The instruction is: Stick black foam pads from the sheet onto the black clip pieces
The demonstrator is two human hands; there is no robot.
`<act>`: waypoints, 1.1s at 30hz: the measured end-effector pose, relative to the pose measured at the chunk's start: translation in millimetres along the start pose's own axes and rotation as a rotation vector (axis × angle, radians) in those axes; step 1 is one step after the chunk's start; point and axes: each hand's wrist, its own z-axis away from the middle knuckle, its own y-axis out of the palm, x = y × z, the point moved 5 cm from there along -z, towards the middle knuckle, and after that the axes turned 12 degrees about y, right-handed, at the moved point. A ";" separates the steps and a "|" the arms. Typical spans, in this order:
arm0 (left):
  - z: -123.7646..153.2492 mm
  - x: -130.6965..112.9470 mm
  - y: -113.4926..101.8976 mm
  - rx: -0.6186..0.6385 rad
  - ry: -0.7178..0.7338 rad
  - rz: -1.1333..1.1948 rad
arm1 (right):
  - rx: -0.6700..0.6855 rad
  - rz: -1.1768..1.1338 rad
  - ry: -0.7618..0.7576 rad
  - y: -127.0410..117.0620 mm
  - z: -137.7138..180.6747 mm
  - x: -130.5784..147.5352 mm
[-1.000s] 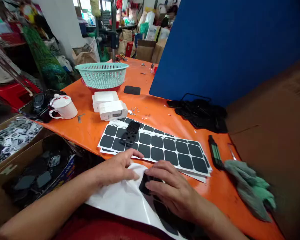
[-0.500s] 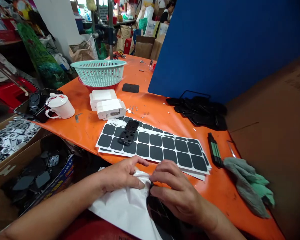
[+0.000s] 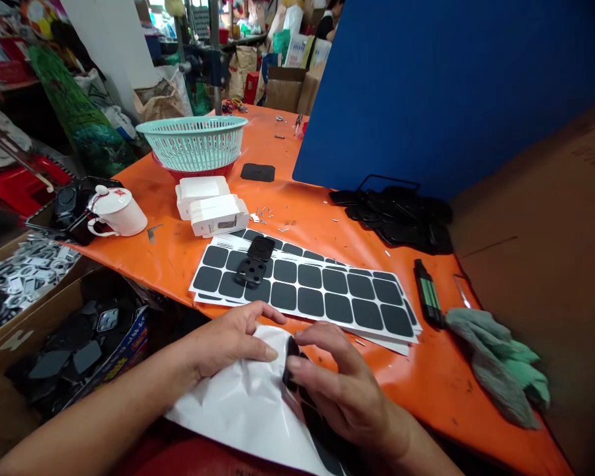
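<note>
A white sheet [image 3: 238, 403] is draped over the near edge of the orange surface [image 3: 297, 218]. It is pressed down by the left hand [image 3: 231, 340], whose fingers are laid flat and slightly spread, closed on nothing. Just to its right, a black pad [image 3: 291, 360] is pinched between the thumb and fingers of the right hand [image 3: 344, 390], at the right edge of the white sheet; the pad is lifted at its upper end, and more dark backing is seen beneath the wrist.

Just beyond both hands, a pad sheet [image 3: 322, 294] with rows of black squares is laid flat across the middle of the surface, on top of further sheets. Two loose black parts [image 3: 255, 261] are lying on its left end. Behind that end, two white boxes [image 3: 211, 208] are stacked, and a teal basket [image 3: 194, 140] is set farther back. A white cup [image 3: 116, 210] is placed at the left edge. A black heap [image 3: 399, 218] is piled against the blue board [image 3: 426, 86] towards the far right. A dark tool [image 3: 428, 301] and a green cloth [image 3: 500, 367] are lying near the right edge. A carton [image 3: 59, 337] of dark pieces is seen below the surface on the left.
</note>
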 end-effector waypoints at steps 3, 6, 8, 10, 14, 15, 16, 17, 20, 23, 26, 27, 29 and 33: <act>-0.8 4.4 0.6 -0.005 -0.012 0.071 | 0.089 0.025 -0.030 1.1 -5.8 3.2; -2.0 8.9 -1.1 0.016 -0.021 0.110 | 0.064 0.030 -0.044 -3.4 -6.5 2.6; -1.8 10.6 -3.2 0.029 -0.026 0.126 | 0.028 0.046 -0.069 -5.7 -3.3 0.7; -0.9 10.4 -6.5 0.027 -0.027 0.119 | -0.014 0.066 -0.083 -8.2 0.8 -2.9; 1.4 3.5 -12.9 0.064 -0.030 -0.031 | -0.066 0.079 -0.047 -22.2 5.9 -11.6; 1.5 -0.2 -13.0 0.100 -0.025 -0.105 | -0.067 0.081 -0.029 -28.8 6.4 -13.0; 1.1 -5.5 -12.8 0.132 0.003 -0.199 | -0.064 0.086 0.003 -36.6 6.6 -14.5; 0.0 -12.6 -12.0 0.152 0.058 -0.320 | -0.075 0.087 0.046 -46.3 6.8 -15.8; -5.9 -36.4 -2.1 0.174 0.305 -0.778 | -0.254 0.032 0.208 -82.9 8.0 -18.8; -15.9 -41.8 17.2 0.241 0.479 -1.111 | -0.531 -0.174 0.322 -110.1 10.6 -23.0; -30.6 -31.5 25.2 0.191 0.564 -1.314 | -0.568 -0.451 0.356 -101.9 7.4 -33.1; -35.5 -27.7 23.5 0.141 0.568 -1.369 | -0.542 -0.544 0.381 -92.3 6.6 -38.9; -43.9 -24.0 13.8 0.000 0.557 -1.439 | -0.484 -0.725 0.496 -66.3 9.0 -55.2; -53.1 -38.0 -26.6 -0.458 0.444 -1.531 | -0.471 -0.999 0.781 -12.8 29.9 -90.4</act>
